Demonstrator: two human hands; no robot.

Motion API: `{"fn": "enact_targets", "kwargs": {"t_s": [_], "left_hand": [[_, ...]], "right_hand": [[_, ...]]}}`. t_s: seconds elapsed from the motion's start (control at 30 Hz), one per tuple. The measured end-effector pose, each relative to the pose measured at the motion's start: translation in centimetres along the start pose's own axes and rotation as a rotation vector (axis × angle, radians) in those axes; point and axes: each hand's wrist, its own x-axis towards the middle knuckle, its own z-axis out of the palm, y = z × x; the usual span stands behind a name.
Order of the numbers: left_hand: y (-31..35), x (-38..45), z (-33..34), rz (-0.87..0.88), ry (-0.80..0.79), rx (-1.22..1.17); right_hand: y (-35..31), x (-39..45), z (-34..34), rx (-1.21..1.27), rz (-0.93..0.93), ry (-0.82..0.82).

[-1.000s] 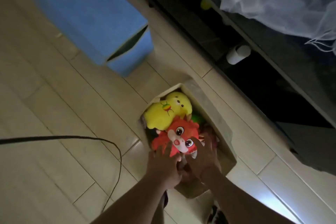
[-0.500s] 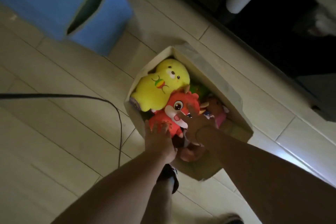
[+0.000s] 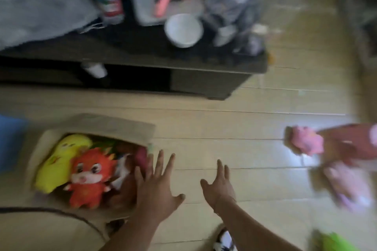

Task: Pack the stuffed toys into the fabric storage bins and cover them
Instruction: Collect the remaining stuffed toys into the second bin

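Beige bin [image 3: 98, 123] on the floor, uncovered, holds a yellow toy [image 3: 61, 161] and a red toy [image 3: 89, 177]. Left hand [image 3: 157, 187] spread flat at the bin's near edge, holding nothing. Right hand [image 3: 219, 184] open, empty, pointing toward pink toys [image 3: 306, 142] lying well apart, likely next. Dark shelf [image 3: 183, 63] behind; floor between them bare.

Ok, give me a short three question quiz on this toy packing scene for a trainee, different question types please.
1. True or false: both hands, the left hand and right hand, hold nothing.
2. Which toy lies nearest the left hand in the beige bin? A) yellow plush B) orange plush C) a blue plush
3. Fill in: the white bowl sits on the dark ____.

Key: 1 true; 2 B; 3 table.
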Motion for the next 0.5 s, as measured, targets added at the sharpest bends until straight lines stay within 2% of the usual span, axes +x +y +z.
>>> {"fn": "enact_targets", "kwargs": {"t_s": [0.07, 0.27, 0.4, 0.5], "left_hand": [[7.6, 0.1, 1.2, 0.059, 0.004, -0.019], [29.5, -3.2, 6.8, 0.151, -0.124, 0.019], [39.8, -5.3, 9.5, 0.246, -0.212, 0.060], [44.7, -5.2, 10.9, 0.297, -0.232, 0.095]], "right_hand": [[7.7, 0.9, -4.6, 0.154, 0.099, 0.082], [29.4, -1.0, -14.7, 0.254, 0.163, 0.238], [38.4, -3.1, -18.4, 0.377, 0.231, 0.291], [41.6, -3.5, -20.2, 0.430, 0.227, 0.309]]}}
